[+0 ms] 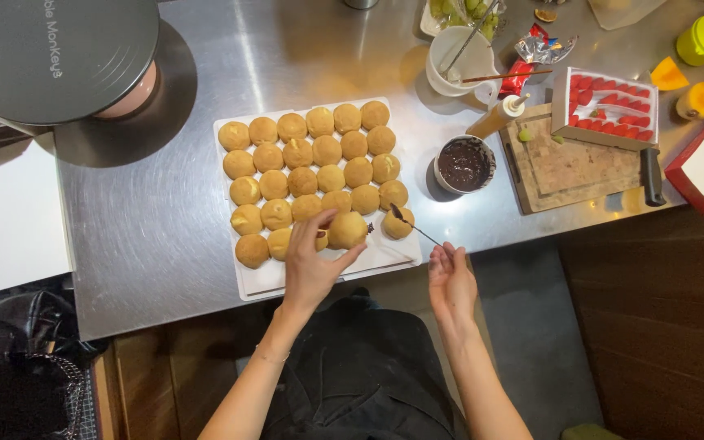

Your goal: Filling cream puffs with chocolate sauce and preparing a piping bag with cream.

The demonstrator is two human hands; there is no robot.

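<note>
left hand [310, 265] grips a cream puff [347, 230] at tray's [258, 283] front edge | right hand [451, 281] pinches chocolate-tipped spoon [414, 225] | dark dab on held puff; other puffs look plain | chocolate bowl [464, 164] right of tray

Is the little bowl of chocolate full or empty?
Neither, partly filled. The small bowl beside the pastry tray holds dark chocolate below its smeared rim.

Bright overhead light, streaky glare on the steel counter [287, 49], sharp focus.
</note>
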